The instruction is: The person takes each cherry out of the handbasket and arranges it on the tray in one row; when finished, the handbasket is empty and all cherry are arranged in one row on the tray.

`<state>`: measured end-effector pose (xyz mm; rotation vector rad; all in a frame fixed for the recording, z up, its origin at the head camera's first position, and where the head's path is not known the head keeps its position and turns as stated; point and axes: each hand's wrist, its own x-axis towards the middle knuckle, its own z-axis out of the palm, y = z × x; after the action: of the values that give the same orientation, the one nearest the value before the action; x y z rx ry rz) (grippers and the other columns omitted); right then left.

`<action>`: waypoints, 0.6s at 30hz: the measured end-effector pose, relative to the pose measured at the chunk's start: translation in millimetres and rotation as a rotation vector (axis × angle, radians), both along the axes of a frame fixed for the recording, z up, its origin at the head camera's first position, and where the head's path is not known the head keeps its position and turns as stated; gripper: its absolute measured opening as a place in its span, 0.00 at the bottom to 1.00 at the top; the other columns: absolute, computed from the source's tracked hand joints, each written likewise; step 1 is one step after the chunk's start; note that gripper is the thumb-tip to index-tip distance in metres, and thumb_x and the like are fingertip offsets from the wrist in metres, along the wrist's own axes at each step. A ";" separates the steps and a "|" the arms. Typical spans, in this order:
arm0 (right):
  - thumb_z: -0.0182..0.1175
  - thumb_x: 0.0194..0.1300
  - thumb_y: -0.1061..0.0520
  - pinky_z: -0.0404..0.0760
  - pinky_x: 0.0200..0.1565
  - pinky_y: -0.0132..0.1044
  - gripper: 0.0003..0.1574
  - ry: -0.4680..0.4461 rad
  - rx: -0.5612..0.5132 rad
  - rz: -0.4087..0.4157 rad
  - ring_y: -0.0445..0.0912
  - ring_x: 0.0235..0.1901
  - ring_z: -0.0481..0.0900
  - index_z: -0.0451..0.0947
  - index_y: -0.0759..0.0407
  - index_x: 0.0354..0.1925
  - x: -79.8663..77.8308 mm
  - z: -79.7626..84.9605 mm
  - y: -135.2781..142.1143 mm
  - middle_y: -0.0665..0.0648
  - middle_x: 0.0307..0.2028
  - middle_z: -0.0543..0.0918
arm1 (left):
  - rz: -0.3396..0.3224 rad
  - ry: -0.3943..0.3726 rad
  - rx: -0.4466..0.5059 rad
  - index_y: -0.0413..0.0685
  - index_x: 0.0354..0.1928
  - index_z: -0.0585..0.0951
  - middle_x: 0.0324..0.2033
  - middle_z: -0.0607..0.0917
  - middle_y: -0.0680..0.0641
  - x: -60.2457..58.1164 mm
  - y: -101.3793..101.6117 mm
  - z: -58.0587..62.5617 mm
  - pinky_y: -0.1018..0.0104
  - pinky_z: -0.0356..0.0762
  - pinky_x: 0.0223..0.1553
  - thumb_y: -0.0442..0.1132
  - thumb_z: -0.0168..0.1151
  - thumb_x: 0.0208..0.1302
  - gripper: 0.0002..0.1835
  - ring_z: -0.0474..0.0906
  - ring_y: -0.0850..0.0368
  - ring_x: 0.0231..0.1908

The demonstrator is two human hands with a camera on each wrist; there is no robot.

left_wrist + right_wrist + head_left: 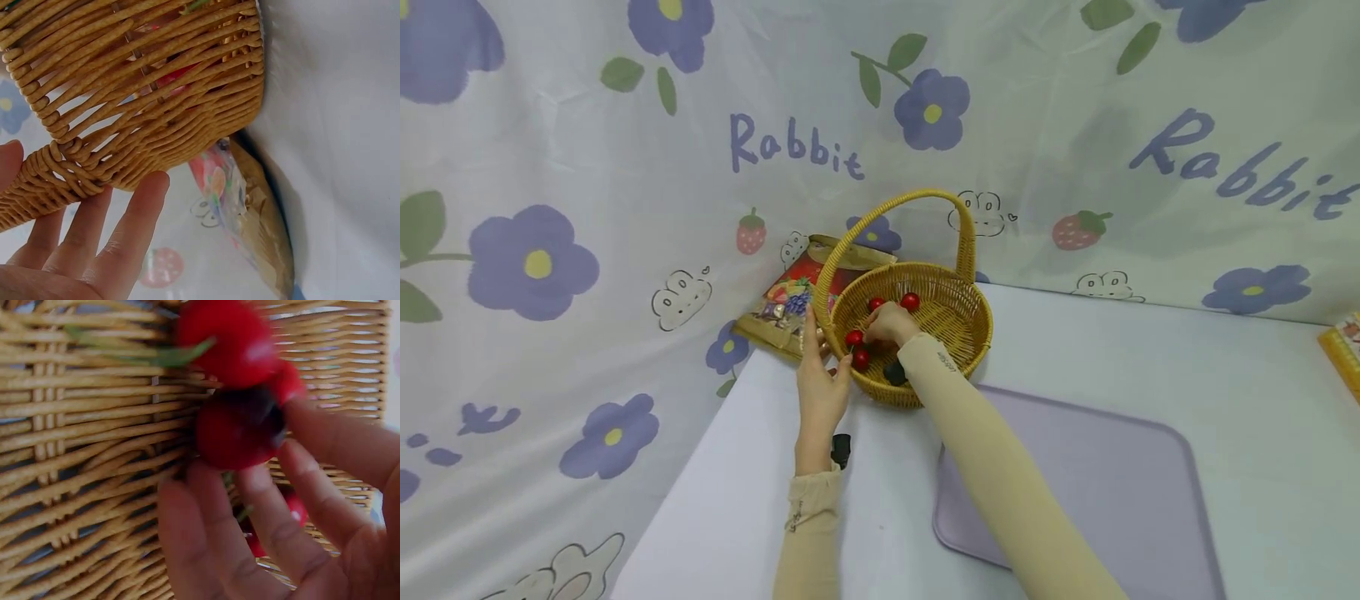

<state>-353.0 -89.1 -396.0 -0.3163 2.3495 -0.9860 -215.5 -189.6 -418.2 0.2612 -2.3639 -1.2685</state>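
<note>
A wicker basket (951, 337) with a tall arched handle stands on the table, with several red cherries inside. My left hand (822, 392) holds its left side, thumb by the rim; in the left wrist view the fingers (134, 231) lie behind the foot of the handle. My right hand (891, 325) reaches down into the basket. Between its thumb and fingers it pinches a dark red cherry (234, 434), seen close up in the right wrist view. Just above that one is another cherry (228, 340) with a green stem. More cherries (861, 359) lie by the left wall, partly behind the fingers.
Behind the basket on the left leans a fruit-printed bag (786, 304). A pale purple tray (1097, 483) lies to the right front, partly under my right sleeve. A printed curtain (1037, 142) hangs behind the table. At the far right edge sits a yellow-orange item (1343, 354).
</note>
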 end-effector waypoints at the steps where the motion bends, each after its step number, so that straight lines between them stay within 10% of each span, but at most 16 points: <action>1: 0.66 0.62 0.56 0.82 0.47 0.40 0.24 -0.002 0.010 0.005 0.51 0.48 0.81 0.80 0.56 0.57 -0.5 -1.7 -1.4 0.57 0.55 0.81 | -0.001 0.001 -0.001 0.75 0.76 0.39 0.59 0.73 0.37 -0.1 0.0 -0.2 0.46 0.83 0.46 0.28 0.60 0.65 0.53 0.75 0.39 0.60; 18: 0.68 0.58 0.59 0.85 0.42 0.39 0.33 -0.021 0.010 0.030 0.50 0.44 0.85 0.74 0.57 0.62 -1.8 -9.5 -3.6 0.59 0.53 0.82 | -0.022 0.006 0.013 0.76 0.76 0.38 0.61 0.72 0.36 2.7 -1.5 0.6 0.44 0.81 0.49 0.28 0.59 0.65 0.53 0.73 0.36 0.61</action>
<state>-354.8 -92.7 -405.6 -0.3353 2.3236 -0.9580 -212.8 -191.1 -417.6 0.2357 -2.3601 -1.2930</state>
